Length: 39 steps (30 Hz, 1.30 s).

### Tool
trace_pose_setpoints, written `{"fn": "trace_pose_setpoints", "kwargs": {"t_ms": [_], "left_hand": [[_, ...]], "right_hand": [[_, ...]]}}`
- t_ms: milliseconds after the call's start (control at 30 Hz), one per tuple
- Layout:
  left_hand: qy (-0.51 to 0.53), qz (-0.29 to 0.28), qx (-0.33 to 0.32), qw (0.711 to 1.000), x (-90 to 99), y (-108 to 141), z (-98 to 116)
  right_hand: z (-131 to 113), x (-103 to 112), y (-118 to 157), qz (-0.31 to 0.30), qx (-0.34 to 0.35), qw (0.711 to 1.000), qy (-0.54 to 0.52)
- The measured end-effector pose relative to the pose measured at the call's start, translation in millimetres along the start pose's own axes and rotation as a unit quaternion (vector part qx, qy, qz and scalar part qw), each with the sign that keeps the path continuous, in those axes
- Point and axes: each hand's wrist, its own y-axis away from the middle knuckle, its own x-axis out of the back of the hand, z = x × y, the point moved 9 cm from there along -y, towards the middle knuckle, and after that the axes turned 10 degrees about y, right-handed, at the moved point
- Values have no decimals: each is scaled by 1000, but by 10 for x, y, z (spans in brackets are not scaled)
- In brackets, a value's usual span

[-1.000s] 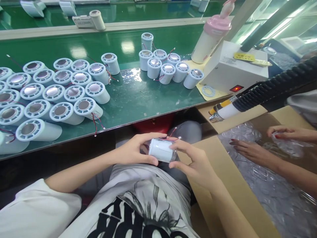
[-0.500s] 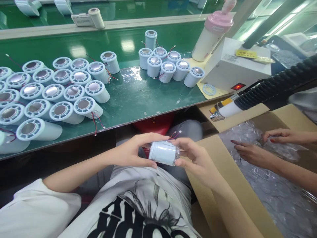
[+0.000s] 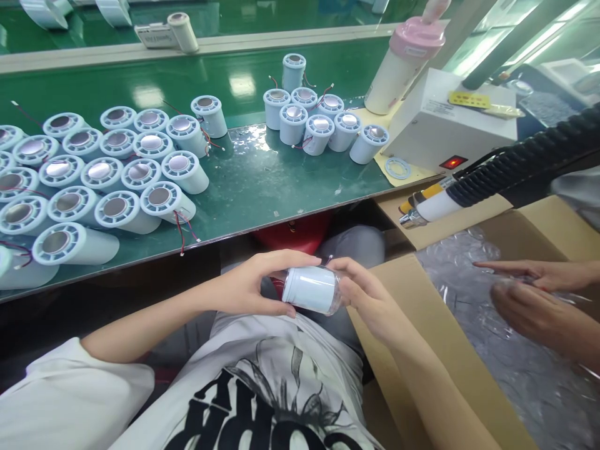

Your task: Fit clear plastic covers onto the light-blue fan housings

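Note:
Over my lap, a light-blue cylinder (image 3: 308, 289) with thin red wires lies nearly level between my hands. Clear plastic film (image 3: 337, 302) surrounds it and sticks out past its right end. My left hand (image 3: 255, 282) is closed round the cylinder's left end, thumb below and fingers above. With thumb and fingers bent together, my right hand (image 3: 368, 294) grips the plastic at the right end. Its fingertips are partly hidden. Similar light-blue cylinders (image 3: 159, 199) with metal discs in their ribbed ends crowd the left of the green bench.
Several more cylinders (image 3: 319, 132) stand near a white box-shaped machine (image 3: 422, 125) with a lit red switch. A black ribbed hose (image 3: 525, 159) carries a metal nozzle. At right, a co-worker's hands (image 3: 534, 300) are over a cardboard box (image 3: 398, 300) of clear plastic pieces (image 3: 497, 369).
My right hand's thumb has risen onto the plastic at the cylinder's right end, and the wires there are now mostly hidden. The co-worker's hands have shifted and come together.

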Motion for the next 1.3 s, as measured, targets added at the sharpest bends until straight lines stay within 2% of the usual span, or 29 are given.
{"fn": "trace_pose_setpoints", "kwargs": {"t_ms": [233, 467, 600, 767, 833, 900, 1000, 1067, 1100, 1133, 1200, 1267, 1300], "left_hand": [[-5, -6, -18, 1000, 7, 8, 25], [66, -14, -18, 998, -34, -7, 30], [69, -13, -38, 997, -28, -7, 41], [12, -6, -72, 997, -25, -4, 77], [10, 4, -62, 998, -28, -1, 66], [30, 15, -31, 999, -30, 7, 33], [67, 36, 22, 997, -16, 30, -14], [94, 47, 52, 993, -8, 45, -34], [109, 49, 63, 991, -10, 49, -39], [124, 49, 73, 988, -15, 52, -45], [150, 44, 90, 984, -36, 51, -65], [169, 41, 108, 979, -54, 49, -102], [173, 38, 117, 977, -62, 49, -122]], "right_hand": [[182, -101, -41, -19, -80, 993, -83], [256, -227, -50, -53, -141, 982, -116], [321, -312, -12, -90, -192, 965, -156], [398, -395, 60, -124, -258, 939, -193], [426, -426, 81, -136, -274, 932, -193], [448, -425, 80, -139, -265, 938, -177], [415, -280, 19, -85, -165, 976, -118], [261, -63, 3, 8, -27, 999, -42], [134, 36, 35, 55, 57, 997, 16], [-8, 92, 94, 89, 141, 982, 86], [-266, 44, 243, 108, 292, 921, 233], [-410, -94, 367, 90, 396, 850, 337], [-446, -136, 407, 85, 426, 826, 358]]}}
